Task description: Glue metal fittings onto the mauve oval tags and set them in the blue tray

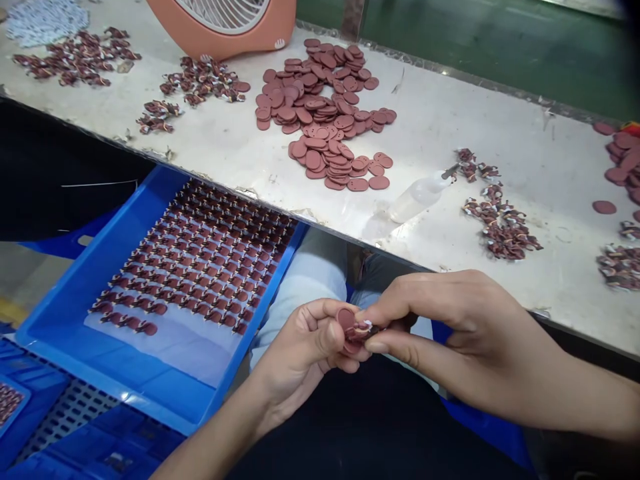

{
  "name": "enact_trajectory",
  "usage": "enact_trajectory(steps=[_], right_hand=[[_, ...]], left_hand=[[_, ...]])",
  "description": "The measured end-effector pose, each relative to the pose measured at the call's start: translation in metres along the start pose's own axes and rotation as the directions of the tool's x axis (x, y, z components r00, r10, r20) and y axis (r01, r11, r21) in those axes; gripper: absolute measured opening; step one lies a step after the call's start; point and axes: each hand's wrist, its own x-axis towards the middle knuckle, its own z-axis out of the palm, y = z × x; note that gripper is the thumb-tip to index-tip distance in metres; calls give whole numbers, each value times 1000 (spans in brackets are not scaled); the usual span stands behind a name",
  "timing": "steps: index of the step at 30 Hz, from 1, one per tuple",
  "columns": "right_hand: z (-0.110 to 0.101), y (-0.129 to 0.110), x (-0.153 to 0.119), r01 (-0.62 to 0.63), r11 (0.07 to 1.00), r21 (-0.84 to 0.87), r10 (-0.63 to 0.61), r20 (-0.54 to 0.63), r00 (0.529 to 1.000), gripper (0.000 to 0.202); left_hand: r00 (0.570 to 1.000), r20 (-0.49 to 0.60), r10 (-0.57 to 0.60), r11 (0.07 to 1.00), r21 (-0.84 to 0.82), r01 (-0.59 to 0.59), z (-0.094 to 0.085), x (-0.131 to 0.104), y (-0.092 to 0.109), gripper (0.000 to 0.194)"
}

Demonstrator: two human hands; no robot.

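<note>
Between the thumb and fingers of my left hand [307,350] are reddish-brown oval discs [346,319], at least two of them. My right hand [450,333] pinches a small brown figure with white and tan parts [363,328] against the discs; its lower part is hidden by the fingers. Both hands meet above my lap, just in front of the table edge. Beyond them on the table lie a heap of the same oval discs [320,113], a clear squeeze bottle [420,197] tipped on its side with a dark nozzle, and a pile of small brown figures [505,230].
To my left, a blue tray [60,300] holds rows of discs with figures on them. An orange fan [225,27] stands at the table's back. More figure piles [75,57] and pale blue pieces [45,21] lie left; further discs [625,160] lie far right.
</note>
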Motion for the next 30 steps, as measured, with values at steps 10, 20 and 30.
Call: enact_trajectory(steps=[10,20,30], right_hand=[[-2,0,4,4,999,37,-4,-4,1000,10],[-4,0,7,46,998,-37,-45,6,999,15],[0,-6,6,115,977,-178,-108,47,993,13]], left_hand=[[1000,6,-14,1000,-13,15,-3,1,-4,37],[999,1,-46,998,-32,46,0,4,-1,37],[1000,-13,-26,998,-65,25,-2,3,-1,33]])
